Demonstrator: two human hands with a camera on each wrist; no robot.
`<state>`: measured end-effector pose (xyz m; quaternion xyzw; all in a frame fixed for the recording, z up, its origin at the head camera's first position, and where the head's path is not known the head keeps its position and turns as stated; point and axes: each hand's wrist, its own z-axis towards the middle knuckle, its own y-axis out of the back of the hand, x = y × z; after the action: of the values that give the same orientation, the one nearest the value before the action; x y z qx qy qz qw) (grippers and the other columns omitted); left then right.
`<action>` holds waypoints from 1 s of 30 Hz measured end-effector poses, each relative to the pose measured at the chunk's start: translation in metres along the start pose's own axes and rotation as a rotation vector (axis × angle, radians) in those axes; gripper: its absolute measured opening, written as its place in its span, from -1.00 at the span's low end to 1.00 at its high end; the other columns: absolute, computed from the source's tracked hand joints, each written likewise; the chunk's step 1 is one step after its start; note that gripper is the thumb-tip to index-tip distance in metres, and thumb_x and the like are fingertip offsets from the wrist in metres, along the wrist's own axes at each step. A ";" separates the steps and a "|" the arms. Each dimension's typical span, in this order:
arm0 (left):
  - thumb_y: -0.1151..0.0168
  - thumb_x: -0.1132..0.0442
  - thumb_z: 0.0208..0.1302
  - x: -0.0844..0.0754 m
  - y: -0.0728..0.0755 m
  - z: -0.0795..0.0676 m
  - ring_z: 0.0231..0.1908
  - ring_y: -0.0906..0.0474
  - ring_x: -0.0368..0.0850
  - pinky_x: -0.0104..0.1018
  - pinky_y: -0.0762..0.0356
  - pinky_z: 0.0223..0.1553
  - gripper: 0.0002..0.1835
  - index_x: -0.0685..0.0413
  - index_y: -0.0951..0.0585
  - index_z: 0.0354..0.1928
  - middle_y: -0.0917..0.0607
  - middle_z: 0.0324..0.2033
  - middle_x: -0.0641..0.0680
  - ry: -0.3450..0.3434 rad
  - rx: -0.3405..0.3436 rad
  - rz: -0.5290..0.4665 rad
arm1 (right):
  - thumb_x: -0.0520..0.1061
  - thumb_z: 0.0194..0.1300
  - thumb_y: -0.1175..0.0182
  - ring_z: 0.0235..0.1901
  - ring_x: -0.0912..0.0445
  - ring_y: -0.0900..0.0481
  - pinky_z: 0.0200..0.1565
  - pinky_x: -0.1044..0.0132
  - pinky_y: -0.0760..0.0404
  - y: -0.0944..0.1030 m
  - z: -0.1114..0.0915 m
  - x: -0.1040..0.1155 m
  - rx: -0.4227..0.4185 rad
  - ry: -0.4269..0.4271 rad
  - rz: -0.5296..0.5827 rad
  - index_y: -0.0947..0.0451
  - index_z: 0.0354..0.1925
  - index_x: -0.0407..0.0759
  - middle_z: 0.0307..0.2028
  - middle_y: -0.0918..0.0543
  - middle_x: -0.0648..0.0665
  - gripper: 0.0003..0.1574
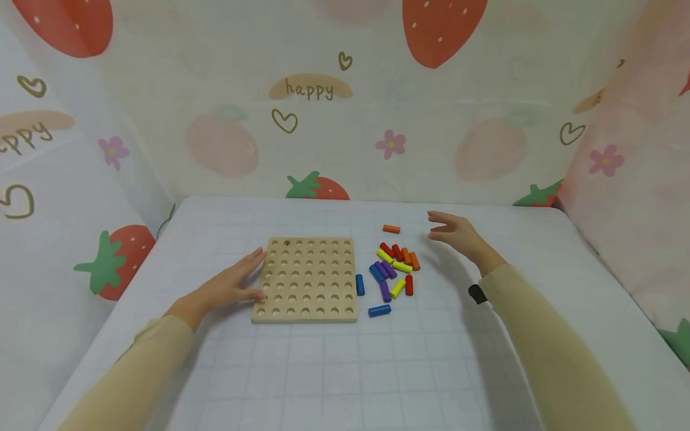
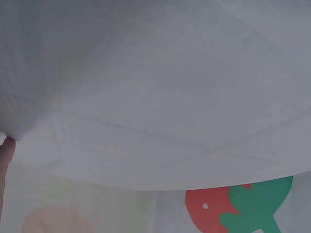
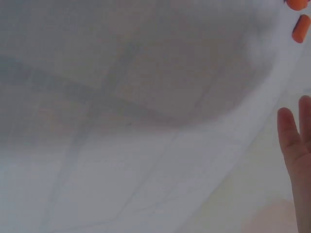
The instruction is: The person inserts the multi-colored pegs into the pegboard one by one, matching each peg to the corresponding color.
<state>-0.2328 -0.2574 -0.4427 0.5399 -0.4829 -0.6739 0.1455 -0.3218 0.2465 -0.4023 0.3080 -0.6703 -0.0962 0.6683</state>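
A square wooden pegboard with rows of round holes lies flat on the table. My left hand rests along its left edge, fingers extended and thumb near the front left corner. Right of the board lies a loose cluster of short wooden pegs: red, yellow, purple, blue and orange. One orange peg lies apart at the back. To the right of the pegs my right hand hovers over the table with loosely spread fingers, holding nothing. Its fingers and orange pegs show in the right wrist view.
A white cloth with a faint grid covers the table. Behind it and at both sides hang curtains printed with strawberries, hearts and flowers. A small black object shows at the right sleeve's cuff.
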 end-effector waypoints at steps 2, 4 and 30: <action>-0.34 -0.11 0.17 0.000 -0.001 0.001 0.42 0.12 0.37 0.25 0.12 0.36 0.04 0.29 -0.04 0.49 0.05 0.47 0.34 -0.003 0.011 0.025 | -0.20 0.43 -0.14 0.29 -0.24 -0.34 0.27 -0.12 -0.31 -0.003 0.005 0.000 0.009 -0.023 0.026 -0.15 0.45 -0.26 0.39 -0.25 -0.34 -0.27; -0.34 -0.13 0.15 0.000 -0.001 0.002 0.42 0.10 0.36 0.28 0.11 0.35 0.05 0.29 -0.05 0.49 0.03 0.47 0.33 0.005 0.023 0.045 | -0.23 0.43 -0.12 0.29 -0.23 -0.34 0.27 -0.09 -0.34 -0.006 0.012 0.000 0.021 -0.050 0.057 -0.16 0.45 -0.28 0.38 -0.27 -0.34 -0.29; -0.32 -0.23 0.11 -0.001 0.002 0.009 0.43 0.10 0.34 0.35 0.01 0.30 0.04 0.19 -0.14 0.48 -0.04 0.49 0.20 0.087 0.119 0.118 | 0.01 0.40 -0.19 0.10 -0.08 -0.33 0.17 0.15 -0.36 -0.033 0.069 0.008 0.174 -0.367 -0.017 -0.27 0.43 -0.02 0.33 -0.34 -0.30 -0.30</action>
<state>-0.2410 -0.2535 -0.4408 0.5469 -0.5462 -0.6102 0.1735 -0.3779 0.1965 -0.4200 0.3475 -0.7841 -0.0979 0.5048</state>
